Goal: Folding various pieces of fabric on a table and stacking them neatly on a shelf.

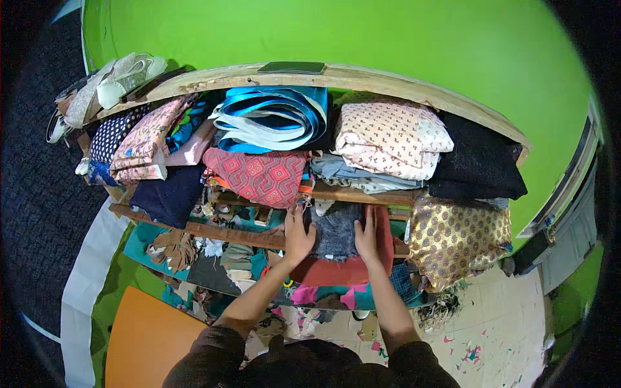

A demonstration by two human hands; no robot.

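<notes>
A dark grey folded cloth (334, 234) lies on the shelf in front of me, between my hands. My left hand (299, 237) grips its left side, with the thumb against its top. On its right side my right hand (367, 238) grips in the same way; the fingertips of both hands are partly hidden at the edges. Beneath and beside the grey cloth a rust-red cloth (323, 271) hangs over the front of the shelf. Close above my left hand a red patterned cloth (262, 178) droops from the upper shelf.
A wooden shelf rack (213, 81) stands against the green wall. It carries a blue and white roll (272, 119), a cream printed cloth (391, 139), a black cloth (479, 158) and a gold patterned cloth (459, 239). An orange surface (152, 343) is at lower left. Scraps litter the tiled floor (498, 323).
</notes>
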